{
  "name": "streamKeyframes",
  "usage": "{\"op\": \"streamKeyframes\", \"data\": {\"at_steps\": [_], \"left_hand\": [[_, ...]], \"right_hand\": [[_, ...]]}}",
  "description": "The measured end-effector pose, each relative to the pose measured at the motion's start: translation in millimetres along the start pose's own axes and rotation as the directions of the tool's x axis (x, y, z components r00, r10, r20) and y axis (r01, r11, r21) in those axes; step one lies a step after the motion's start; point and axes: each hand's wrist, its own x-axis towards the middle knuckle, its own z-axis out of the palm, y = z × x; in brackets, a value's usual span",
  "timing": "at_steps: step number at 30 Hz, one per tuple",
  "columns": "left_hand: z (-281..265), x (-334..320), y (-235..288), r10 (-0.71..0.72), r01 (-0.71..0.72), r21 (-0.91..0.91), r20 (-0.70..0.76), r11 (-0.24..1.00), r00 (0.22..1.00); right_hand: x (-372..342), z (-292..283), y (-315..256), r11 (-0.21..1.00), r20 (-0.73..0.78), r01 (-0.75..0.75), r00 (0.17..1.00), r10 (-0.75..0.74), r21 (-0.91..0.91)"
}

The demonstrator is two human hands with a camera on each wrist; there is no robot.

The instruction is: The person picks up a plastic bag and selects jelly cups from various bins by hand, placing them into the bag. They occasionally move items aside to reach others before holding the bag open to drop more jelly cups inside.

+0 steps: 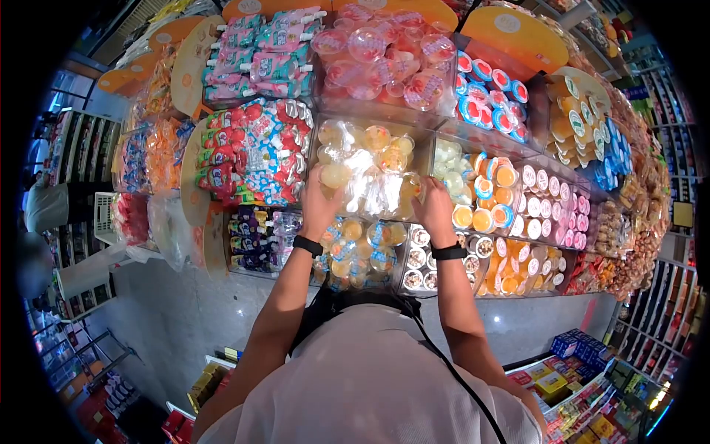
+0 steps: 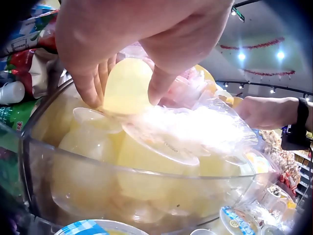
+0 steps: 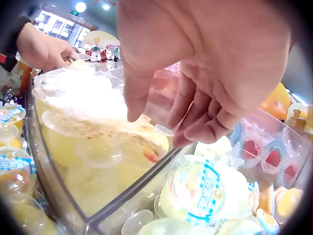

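My left hand pinches a pale yellow jelly cup between thumb and fingers, over the left side of a clear bin. More large yellow jelly cups fill that bin, some under a shiny clear plastic wrap with strong glare. At the bin's right edge is my right hand; in the right wrist view its thumb and loosely bent fingers are apart, with nothing held between them. Just beyond that edge lie pale jelly cups with blue-checked lids.
Red and blue jelly pouches stand in the bin to the left. Pink cups fill the bin behind. Small orange and white cups are on the right. Blue-labelled cups sit in front, close to my body.
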Motion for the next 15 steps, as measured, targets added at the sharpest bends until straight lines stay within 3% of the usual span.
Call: {"op": "streamKeyframes", "data": {"at_steps": [3, 5, 8, 13, 15], "left_hand": [[-1, 0, 3, -0.016, 0.016, 0.024, 0.003, 1.000, 1.000], [0, -2, 1, -0.009, 0.009, 0.013, -0.001, 1.000, 1.000], [-1, -1, 0, 0.004, -0.004, -0.008, -0.008, 1.000, 1.000], [-2, -1, 7, 0.004, -0.004, 0.028, -0.014, 1.000, 1.000], [-1, 1, 7, 0.007, -0.008, -0.043, -0.034, 0.999, 0.999]], "right_hand": [[15, 7, 1, 0.999, 0.074, 0.024, 0.997, -0.021, -0.045], [22, 13, 0, 0.977, 0.193, 0.011, 0.981, 0.030, -0.211], [30, 20, -3, 0.955, 0.223, 0.043, 0.974, 0.025, -0.293], [36, 21, -6, 0.944, 0.288, 0.077, 0.958, 0.019, -0.322], [37, 18, -7, 0.945, 0.312, 0.076, 0.950, 0.029, -0.318]]}}
